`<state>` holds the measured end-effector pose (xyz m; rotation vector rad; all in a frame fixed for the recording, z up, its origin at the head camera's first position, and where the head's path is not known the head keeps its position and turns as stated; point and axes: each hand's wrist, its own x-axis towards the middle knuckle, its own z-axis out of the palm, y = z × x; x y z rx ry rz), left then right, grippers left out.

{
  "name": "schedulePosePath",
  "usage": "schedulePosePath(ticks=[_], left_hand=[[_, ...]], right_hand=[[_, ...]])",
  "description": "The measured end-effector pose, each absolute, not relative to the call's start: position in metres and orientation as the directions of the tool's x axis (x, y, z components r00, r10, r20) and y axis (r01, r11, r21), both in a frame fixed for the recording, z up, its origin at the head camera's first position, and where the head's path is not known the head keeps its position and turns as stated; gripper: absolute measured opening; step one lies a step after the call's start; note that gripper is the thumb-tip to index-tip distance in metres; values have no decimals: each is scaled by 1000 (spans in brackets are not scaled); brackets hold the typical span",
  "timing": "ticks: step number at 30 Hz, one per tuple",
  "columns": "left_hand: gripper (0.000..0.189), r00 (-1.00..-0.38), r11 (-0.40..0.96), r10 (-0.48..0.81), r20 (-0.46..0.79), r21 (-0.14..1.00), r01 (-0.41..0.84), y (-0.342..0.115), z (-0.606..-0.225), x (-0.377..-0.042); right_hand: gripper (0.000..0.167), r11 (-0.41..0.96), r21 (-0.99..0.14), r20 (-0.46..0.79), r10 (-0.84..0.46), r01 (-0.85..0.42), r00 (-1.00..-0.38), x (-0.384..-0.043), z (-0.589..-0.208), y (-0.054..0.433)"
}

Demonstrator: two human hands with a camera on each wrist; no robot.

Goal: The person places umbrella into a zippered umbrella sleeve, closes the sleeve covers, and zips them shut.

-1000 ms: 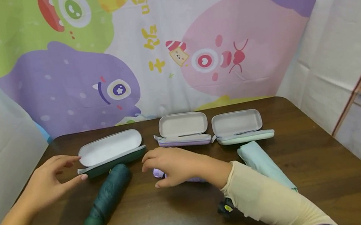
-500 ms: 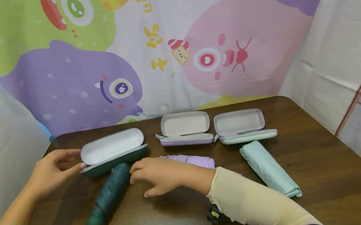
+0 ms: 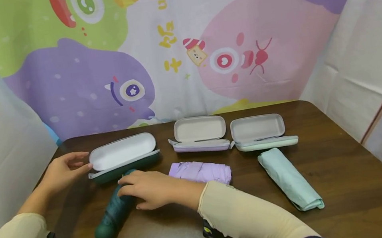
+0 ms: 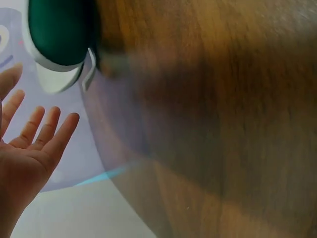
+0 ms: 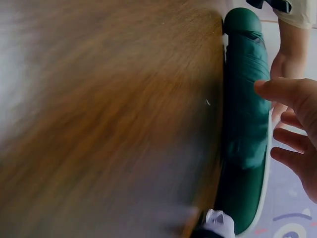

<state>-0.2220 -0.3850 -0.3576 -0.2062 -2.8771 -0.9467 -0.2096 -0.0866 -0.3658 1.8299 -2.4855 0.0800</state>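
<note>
Far left: left hand (image 3: pixel 62 174), grip wide, fingers spread, just beside the left end of the green case (image 3: pixel 124 154); contact cannot be told. Case lid stands raised, pale lining showing. Near side of this case: green umbrella (image 3: pixel 113 215) lying on the worktop (image 3: pixel 351 182), rounded handle toward near left. Right hand (image 3: pixel 151 188) is over its far end, grip wide, thumb apart from the fingers, nothing held; whether it touches, cannot tell. Right of this: lilac case (image 3: pixel 200 132), lid raised, with lilac bundle (image 3: pixel 201 172) nearer. Far right: mint case (image 3: pixel 259 130), lid raised; mint bundle (image 3: pixel 291 180) nearer, lying slantwise.
</note>
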Motion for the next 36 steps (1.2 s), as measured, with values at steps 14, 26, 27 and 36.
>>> schedulePosePath(ticks=[14, 26, 27, 36], left_hand=[[65, -984, 641, 180, -19, 761, 102, -400, -375, -252], [58, -990, 672, 137, -35, 737, 67, -391, -380, -263], [56, -992, 680, 123, -22, 730, 68, -391, -381, -264], [47, -997, 683, 73, 13, 728, 59, -387, -382, -265]], right_hand=[[70, 357, 104, -101, -925, -928, -367, -212, -368, -129], [67, 411, 118, -123, -897, -904, -424, -217, -375, -134], [66, 406, 126, -119, -900, -905, -420, -217, -376, -134], [64, 357, 245, -111, -913, -901, -392, -219, -376, -133]])
